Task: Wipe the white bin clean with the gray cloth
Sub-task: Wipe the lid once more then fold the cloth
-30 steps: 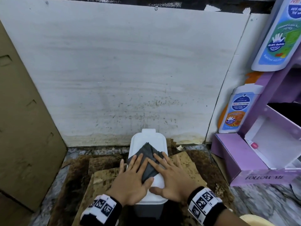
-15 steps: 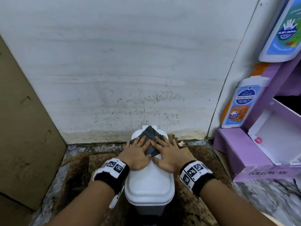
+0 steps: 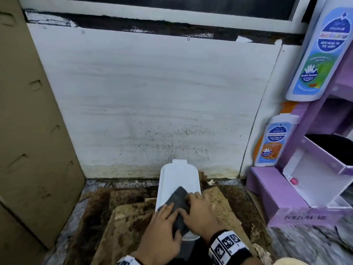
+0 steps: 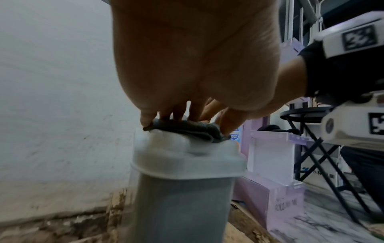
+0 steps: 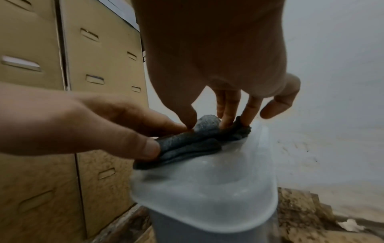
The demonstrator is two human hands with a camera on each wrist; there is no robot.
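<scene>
Here both hands' spread fingers (image 5: 226, 106) press the rumpled gray cloth (image 3: 178, 204) flat on the white bin (image 3: 178, 175).

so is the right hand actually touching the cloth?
Touching. In the right wrist view the right hand's fingertips press down on the gray cloth lying on the bin lid.
</scene>
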